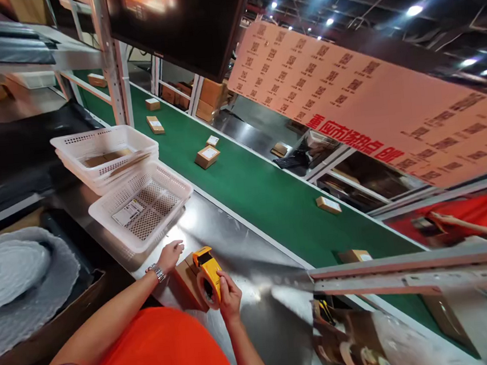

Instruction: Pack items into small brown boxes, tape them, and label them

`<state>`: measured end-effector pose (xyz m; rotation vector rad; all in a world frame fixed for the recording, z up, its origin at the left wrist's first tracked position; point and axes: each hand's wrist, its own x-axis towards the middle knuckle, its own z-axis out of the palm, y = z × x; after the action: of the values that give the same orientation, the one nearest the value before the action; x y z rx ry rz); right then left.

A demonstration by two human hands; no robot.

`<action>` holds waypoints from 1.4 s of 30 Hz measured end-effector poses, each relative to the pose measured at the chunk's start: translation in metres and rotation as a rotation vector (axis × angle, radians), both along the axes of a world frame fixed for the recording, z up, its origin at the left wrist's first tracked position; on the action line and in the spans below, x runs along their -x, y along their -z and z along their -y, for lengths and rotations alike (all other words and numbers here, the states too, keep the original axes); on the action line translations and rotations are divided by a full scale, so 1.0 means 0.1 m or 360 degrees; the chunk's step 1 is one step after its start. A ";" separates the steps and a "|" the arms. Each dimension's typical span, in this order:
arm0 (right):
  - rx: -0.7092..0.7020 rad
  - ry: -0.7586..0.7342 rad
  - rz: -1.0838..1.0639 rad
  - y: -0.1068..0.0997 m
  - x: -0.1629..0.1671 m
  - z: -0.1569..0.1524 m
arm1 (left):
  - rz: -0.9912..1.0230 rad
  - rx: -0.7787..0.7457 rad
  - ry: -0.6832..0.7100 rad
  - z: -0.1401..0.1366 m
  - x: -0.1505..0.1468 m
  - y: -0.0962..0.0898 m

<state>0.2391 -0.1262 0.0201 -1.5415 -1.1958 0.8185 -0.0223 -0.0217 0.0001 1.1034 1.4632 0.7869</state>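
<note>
On a shiny steel table (231, 229), the right hand (228, 296) has its fingers wrapped around a yellow plastic tape dispenser (208, 275), pressed against a small brown cardboard box (187, 279) that sits near the table's edge. The left hand (170, 256), a metal watch (156, 272) on its wrist, rests fingers curled loosely on the box's far side. Just beyond stand white perforated plastic baskets (142, 206), and a green conveyor belt (266, 194) carrying small cardboard parcels (206, 156) runs alongside.
</note>
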 end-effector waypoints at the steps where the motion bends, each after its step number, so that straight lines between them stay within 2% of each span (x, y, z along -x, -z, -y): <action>1: 0.0009 0.0003 -0.0010 0.01 0.00 0.01 | 0.0022 0.0043 0.0009 0.02 -0.02 -0.04; 6: -0.0029 -0.0091 -0.0018 0.02 -0.02 0.05 | 0.0323 0.0370 0.0231 0.17 -0.23 -0.23; 9: -0.0068 -0.0170 -0.0026 -0.02 -0.02 0.05 | 0.0538 0.0445 0.0197 0.19 -0.29 -0.29; 11: -0.0075 -0.0224 -0.0035 -0.06 -0.01 0.04 | 0.0571 0.0422 0.0137 0.18 -0.28 -0.30; 17: 0.0044 -0.0424 -0.0040 -0.33 0.07 -0.05 | 0.0311 0.0327 0.0059 0.10 -0.17 -0.19; 21: 0.0236 -0.0664 0.0021 -0.59 0.05 -0.02 | 0.0132 0.0253 -0.0061 0.00 -0.05 -0.07; 23: 0.0327 -0.0698 0.0078 -0.66 0.02 0.04 | 0.0052 0.0255 -0.0150 -0.05 0.05 0.01; 27: 0.0327 -0.0617 0.0122 -0.62 -0.03 0.16 | -0.0046 0.0331 -0.0201 -0.08 0.17 0.19; 32: 0.0250 -0.0626 0.0218 -0.52 -0.05 0.21 | -0.0175 0.0337 -0.0051 0.04 0.07 0.35; 37: 0.0223 -0.0609 0.0209 -0.52 -0.06 0.23 | -0.0364 0.0236 0.0148 0.10 0.05 0.41; 42: 0.0199 -0.0604 0.0179 -0.47 -0.08 0.24 | -0.0452 0.0125 0.0195 0.01 0.12 0.36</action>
<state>0.2471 -0.1499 0.0669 -1.4966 -1.5752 1.0817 -0.0344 -0.0226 -0.0361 1.2697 1.6288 0.4973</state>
